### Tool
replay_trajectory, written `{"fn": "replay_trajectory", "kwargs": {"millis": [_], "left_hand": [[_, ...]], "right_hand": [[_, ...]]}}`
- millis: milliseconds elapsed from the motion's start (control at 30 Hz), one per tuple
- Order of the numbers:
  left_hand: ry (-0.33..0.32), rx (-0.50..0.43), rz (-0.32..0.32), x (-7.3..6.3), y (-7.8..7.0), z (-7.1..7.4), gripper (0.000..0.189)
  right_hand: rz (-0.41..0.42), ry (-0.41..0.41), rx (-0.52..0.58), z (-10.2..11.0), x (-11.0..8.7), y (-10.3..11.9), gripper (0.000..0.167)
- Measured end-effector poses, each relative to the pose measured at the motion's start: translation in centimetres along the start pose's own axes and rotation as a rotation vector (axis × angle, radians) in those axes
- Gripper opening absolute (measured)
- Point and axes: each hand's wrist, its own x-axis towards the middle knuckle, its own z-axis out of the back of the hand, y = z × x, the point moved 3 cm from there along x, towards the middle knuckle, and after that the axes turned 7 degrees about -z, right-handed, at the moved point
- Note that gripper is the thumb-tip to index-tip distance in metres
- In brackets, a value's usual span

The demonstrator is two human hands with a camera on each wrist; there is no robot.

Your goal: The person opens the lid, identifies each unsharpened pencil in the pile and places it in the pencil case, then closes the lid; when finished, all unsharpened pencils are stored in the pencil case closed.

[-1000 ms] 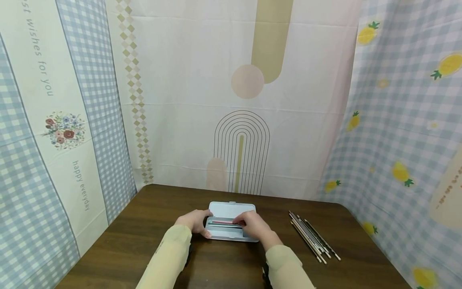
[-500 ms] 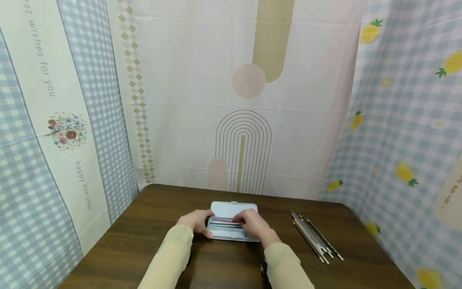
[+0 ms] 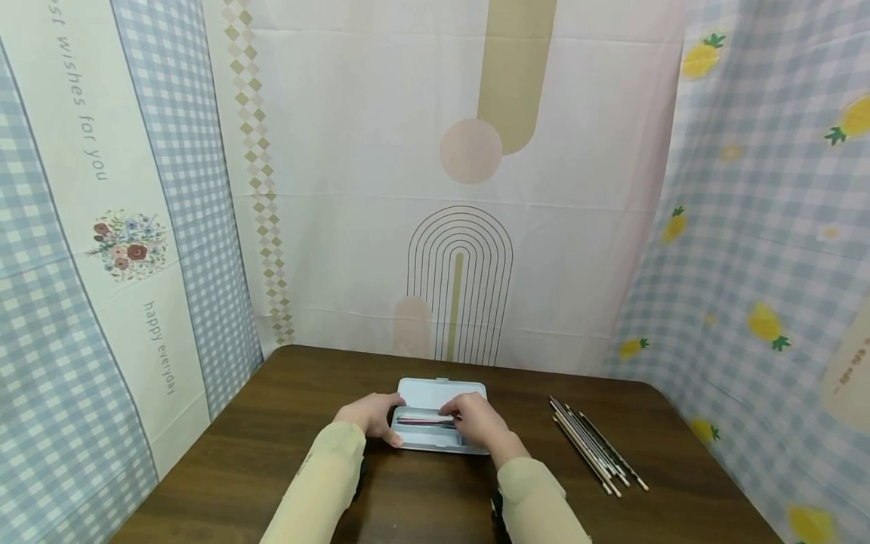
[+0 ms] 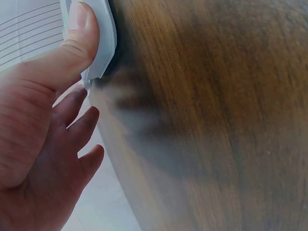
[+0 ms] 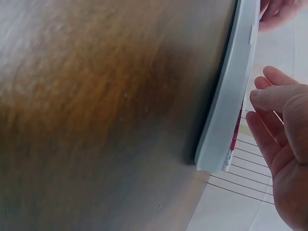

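Note:
An open pale-blue pencil case (image 3: 428,438) lies on the brown table, its lid (image 3: 431,391) folded back. My left hand (image 3: 372,415) grips its left end, with the thumb on the near edge, also seen on the case (image 4: 107,45) in the left wrist view. Over the right part of the case is my right hand (image 3: 476,419), its bent fingertips at the pencils (image 3: 423,421) in the long back compartment. From the right wrist, thumb and fingers of the right hand (image 5: 284,130) look loosely bent and apart, beside a red pencil (image 5: 236,131) with a white end.
To the right of the case, several loose pencils (image 3: 593,446) lie in a slanting bundle on the table (image 3: 306,378). A patterned curtain (image 3: 340,189) hangs behind the table, with checked cloth (image 3: 748,189) at the right side.
The pencils inside the case have shifted or turned: a red and a green one showed before, now a darker reddish row shows. Both hands stay nearly in place.

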Motion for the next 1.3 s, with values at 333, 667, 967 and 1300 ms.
{"fn": "replay_trajectory", "kwargs": {"millis": [333,667,967,1300], "left_hand": [[-0.004,0.005,-0.003,0.2,0.1,-0.1,0.083],[-0.008,0.006,-0.015,0.5,0.1,-0.2,0.084],[-0.005,0.014,-0.01,0.4,0.1,-0.2,0.082],[-0.008,0.02,-0.006,0.2,0.2,-0.2,0.081]], "right_hand": [[-0.014,-0.011,-0.018,0.2,0.0,-0.6,0.03],[-0.015,-0.006,-0.006,0.3,-0.3,-0.5,0.028],[-0.035,-0.002,0.013,0.3,-0.4,-0.8,0.028],[-0.038,-0.038,0.012,0.6,-0.9,-1.7,0.03]]}}
